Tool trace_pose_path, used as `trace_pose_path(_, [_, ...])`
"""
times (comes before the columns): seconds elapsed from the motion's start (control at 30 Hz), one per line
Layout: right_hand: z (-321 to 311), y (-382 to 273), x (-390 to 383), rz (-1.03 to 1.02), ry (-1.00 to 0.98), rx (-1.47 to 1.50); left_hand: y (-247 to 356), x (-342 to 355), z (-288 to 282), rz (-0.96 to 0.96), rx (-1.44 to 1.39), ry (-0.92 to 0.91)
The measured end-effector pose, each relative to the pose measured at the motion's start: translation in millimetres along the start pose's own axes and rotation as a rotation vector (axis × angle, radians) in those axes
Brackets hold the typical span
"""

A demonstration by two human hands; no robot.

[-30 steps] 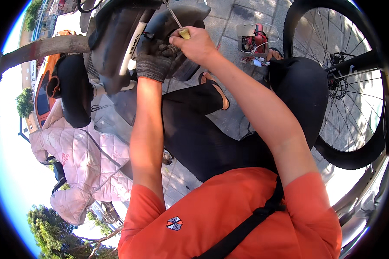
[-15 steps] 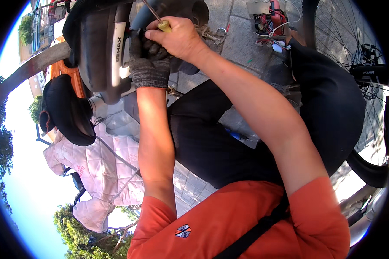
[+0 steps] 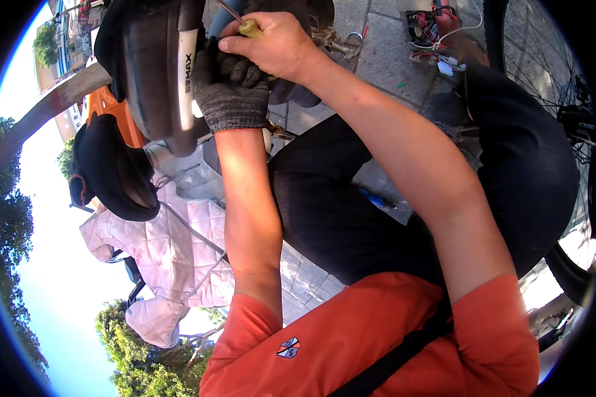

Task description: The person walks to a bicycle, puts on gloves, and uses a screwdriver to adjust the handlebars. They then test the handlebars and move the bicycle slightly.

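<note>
My right hand (image 3: 281, 46), bare, is closed round the yellowish handle of a screwdriver (image 3: 250, 28). Its metal shaft slants up and left out of the frame. Just below and touching it is my left hand (image 3: 232, 96), in a dark grey knitted glove with the fingers curled in. What the gloved fingers grip is hidden. Both hands are against the dark body of a scooter-like vehicle (image 3: 153, 79), beside its white strip (image 3: 187, 73). Behind the hands, a rounded dark part of the vehicle is only partly seen.
A pink quilted cover (image 3: 185, 248) hangs at the left below a black padded piece (image 3: 116, 172). Wires and red parts (image 3: 437, 30) lie on the paving at the upper right. A blue tool (image 3: 376, 198) lies between my legs. A bicycle wheel (image 3: 533, 59) stands at the right.
The view has shifted slightly, so most of the scene sits further right. My gloved hand has tilted a little; the right hand keeps hold of the screwdriver.
</note>
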State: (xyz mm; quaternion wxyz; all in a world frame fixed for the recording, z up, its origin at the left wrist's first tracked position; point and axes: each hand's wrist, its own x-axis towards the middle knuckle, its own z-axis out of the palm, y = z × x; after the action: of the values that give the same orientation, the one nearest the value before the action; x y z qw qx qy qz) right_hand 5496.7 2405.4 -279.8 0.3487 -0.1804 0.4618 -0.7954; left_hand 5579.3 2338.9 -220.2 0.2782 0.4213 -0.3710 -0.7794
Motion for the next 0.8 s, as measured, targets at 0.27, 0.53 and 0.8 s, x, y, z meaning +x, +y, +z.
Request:
trace_pose_path(0.27, [4.4,-2.2,7.8,0.007,-0.012,0.003,6.1,14.5,-23.3,-0.215,-0.267,-0.525])
trace_pose_path(0.53, [1.4,0.4,8.3,0.018,0.002,-0.052,-5.2,-4.3,16.4,0.016,0.031,0.115])
trace_pose_path(0.8, [-1.0,3.8,16.1,-0.032,-0.031,0.03,7.3,11.3,-17.2,-0.106,0.051,-0.208])
